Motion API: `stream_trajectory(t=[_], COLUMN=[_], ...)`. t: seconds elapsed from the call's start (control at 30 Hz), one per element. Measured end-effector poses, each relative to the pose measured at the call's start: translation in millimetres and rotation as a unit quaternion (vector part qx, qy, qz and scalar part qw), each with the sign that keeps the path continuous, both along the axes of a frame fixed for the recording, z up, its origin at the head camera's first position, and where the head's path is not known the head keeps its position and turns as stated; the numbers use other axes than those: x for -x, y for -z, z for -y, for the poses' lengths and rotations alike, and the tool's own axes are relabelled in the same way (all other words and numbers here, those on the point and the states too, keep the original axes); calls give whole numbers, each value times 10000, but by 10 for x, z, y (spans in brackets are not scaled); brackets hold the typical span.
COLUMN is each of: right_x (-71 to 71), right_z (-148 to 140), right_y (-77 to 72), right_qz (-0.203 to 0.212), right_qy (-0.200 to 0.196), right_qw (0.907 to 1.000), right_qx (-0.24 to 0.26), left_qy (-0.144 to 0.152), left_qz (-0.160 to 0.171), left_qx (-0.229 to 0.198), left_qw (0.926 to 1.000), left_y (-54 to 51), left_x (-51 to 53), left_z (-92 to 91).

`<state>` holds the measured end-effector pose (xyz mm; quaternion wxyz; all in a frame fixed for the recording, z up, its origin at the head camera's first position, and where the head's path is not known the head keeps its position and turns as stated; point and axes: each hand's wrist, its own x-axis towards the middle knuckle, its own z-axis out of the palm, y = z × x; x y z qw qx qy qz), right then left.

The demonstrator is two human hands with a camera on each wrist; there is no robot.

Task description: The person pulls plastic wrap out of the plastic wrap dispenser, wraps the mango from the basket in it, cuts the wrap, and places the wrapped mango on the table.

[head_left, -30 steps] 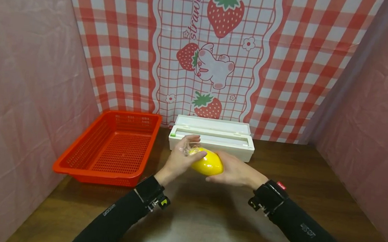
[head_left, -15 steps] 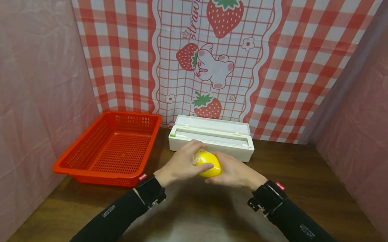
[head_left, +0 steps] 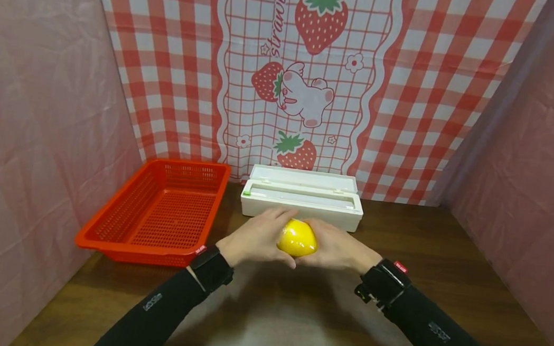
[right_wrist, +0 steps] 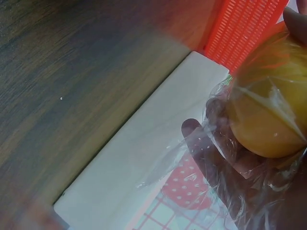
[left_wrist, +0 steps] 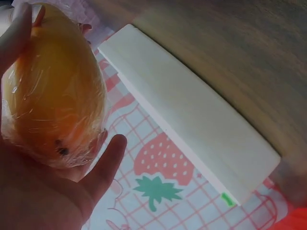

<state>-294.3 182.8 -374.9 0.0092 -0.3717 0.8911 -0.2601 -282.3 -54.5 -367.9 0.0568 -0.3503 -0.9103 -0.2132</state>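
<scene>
Between my two hands is an oval yellow fruit [head_left: 298, 239], shaped like a mango and covered in cling film. My left hand [head_left: 258, 239] holds it from the left, thumb on the near side and fingers around the far side. From the other end my right hand [head_left: 339, 248] grips it, with the thumbs close together below. In the left wrist view, film wrinkles over the fruit [left_wrist: 60, 91] near a dark spot, and one finger stands away from it. A loose flap of cling film [right_wrist: 175, 160] trails across the right fingers in the right wrist view.
Behind the hands a white cling film dispenser [head_left: 298, 210] lies on the wooden table [head_left: 408, 287], its lid raised. A red perforated basket [head_left: 209, 219] stands to the left. A checked strawberry cloth [head_left: 414, 107] hangs at the back, with pink cloth at both sides.
My left hand has turned and closed in around the fruit's left end, where crumpled film showed before. Its thumb has slid down off the front. The right hand has barely moved.
</scene>
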Motion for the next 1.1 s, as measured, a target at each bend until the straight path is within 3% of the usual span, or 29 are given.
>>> stream_trajectory(t=[0.37,0.77,1.1], right_x=[-32,-46,-87], right_z=[24,28,40], right_y=[-19,-32,-44], right_qz=[-88,-252,-186], right_qy=[-45,23,96], right_qw=[9999,9993,9982], right_qx=[-100,-282,-569], left_qy=[-31,271,287], left_qz=[-392,-213,54], left_qx=[691,314,371], left_qw=[9968,9989,9989], left_y=[-45,-10,33], left_x=[-28,-20,-17], left_z=[-51,-67,-76])
